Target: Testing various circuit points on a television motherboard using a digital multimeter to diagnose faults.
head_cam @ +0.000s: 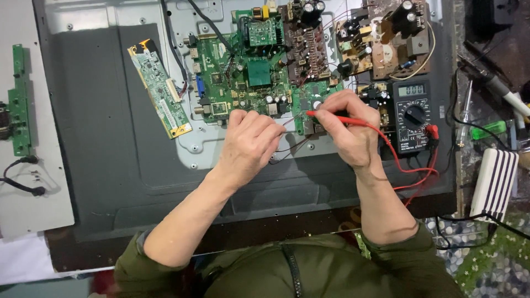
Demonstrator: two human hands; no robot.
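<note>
**Probing the main board on an opened flat panel**

Using the big green main board (243, 77) as the landmark. Far off to its left, a narrow green strip board (19, 99) sits on a pale sheet. Just left of the main board, a slim green driver board (160, 91) lies tilted on the grey metal back panel (99, 138).

At the main board's lower edge, the left hand (248, 143) has its fingers curled nearly closed, and a thin dark probe lead (287, 146) runs out from under it; I can't tell exactly what it's pinching. Beside it, the right hand (348, 127) has its fingers pinched tight on the red probe (331, 116), tip pointing left onto the board's lower right corner.

Right of the main board: brown power boards (381, 38) above, then the black multimeter (413, 116) with its red lead looping back.

My take: rest both wrists on the panel, touch only one pad per tip, and glance at the meter without moving the tips.
</note>
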